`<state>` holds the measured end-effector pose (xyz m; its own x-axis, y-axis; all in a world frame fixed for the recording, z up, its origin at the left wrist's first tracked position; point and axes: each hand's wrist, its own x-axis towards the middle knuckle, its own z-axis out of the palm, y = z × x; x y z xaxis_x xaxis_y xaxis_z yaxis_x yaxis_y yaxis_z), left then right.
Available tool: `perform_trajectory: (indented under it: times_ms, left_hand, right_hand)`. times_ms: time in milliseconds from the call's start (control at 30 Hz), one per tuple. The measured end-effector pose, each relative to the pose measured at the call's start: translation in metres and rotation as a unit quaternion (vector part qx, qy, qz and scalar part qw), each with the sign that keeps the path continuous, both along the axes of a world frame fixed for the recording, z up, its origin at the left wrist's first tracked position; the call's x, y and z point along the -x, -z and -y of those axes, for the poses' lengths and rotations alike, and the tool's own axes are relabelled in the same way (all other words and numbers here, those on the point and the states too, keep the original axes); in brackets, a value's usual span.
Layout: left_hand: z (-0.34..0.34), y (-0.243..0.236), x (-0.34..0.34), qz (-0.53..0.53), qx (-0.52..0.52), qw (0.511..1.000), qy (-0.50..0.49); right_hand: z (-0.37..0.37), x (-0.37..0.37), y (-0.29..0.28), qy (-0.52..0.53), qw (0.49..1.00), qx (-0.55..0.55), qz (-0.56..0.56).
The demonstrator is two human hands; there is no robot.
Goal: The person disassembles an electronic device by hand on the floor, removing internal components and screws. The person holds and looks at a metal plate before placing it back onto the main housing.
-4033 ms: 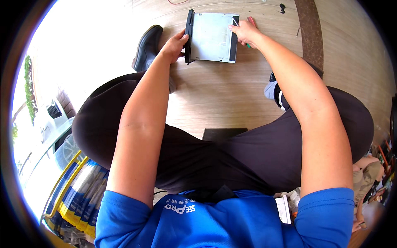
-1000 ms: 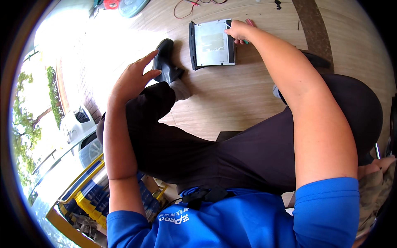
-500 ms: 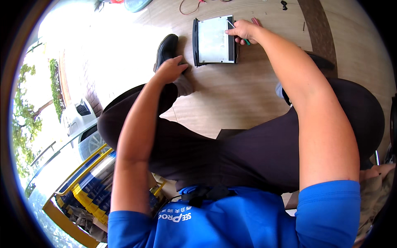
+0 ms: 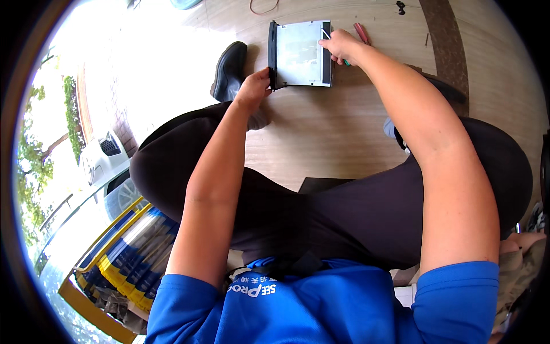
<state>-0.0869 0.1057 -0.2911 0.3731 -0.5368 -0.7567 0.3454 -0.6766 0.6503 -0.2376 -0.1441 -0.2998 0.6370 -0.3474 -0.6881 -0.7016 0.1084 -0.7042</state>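
Note:
On the floor in front of me lies a car stereo unit, a flat silver metal box with a black front panel on its left side. At the near corner of that panel, my left hand has its fingers closed on the panel's edge. My right hand is at the unit's right edge, closed around a slim screwdriver. A green handle end shows below the fingers, and a thin pale shaft reaches over the unit's top. The exact spot of its tip is hard to make out.
A red-handled tool lies on the floor beyond my right hand. My black boot stands left of the unit. A red wire and a small black object lie farther off. A yellow-framed rack stands at my lower left.
My left hand has moved right, from beside the boot onto the black panel's near corner. The right hand has stayed at the unit's right edge with the screwdriver.

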Motion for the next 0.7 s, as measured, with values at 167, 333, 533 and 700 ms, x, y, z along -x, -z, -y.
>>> perform_trajectory:
  times_ms: [167,333,533,700]
  left_hand:
    - [0.001,-0.003,0.003,-0.013,0.012,1.000,0.005]
    - [-0.015,0.016,0.007,0.148,0.036,0.987,0.047]
    - [-0.007,0.017,0.021,0.326,0.008,0.930,0.171]
    - [0.000,0.007,0.027,0.377,-0.053,0.897,0.225]
  right_hand:
    - [0.002,0.002,0.005,-0.025,0.999,0.020,-0.021]
    - [-0.002,0.003,0.011,-0.045,0.998,0.015,0.032]
    - [0.002,0.004,0.020,-0.032,0.999,-0.004,0.005]
    - [-0.001,0.004,0.011,-0.029,1.000,0.001,0.005]
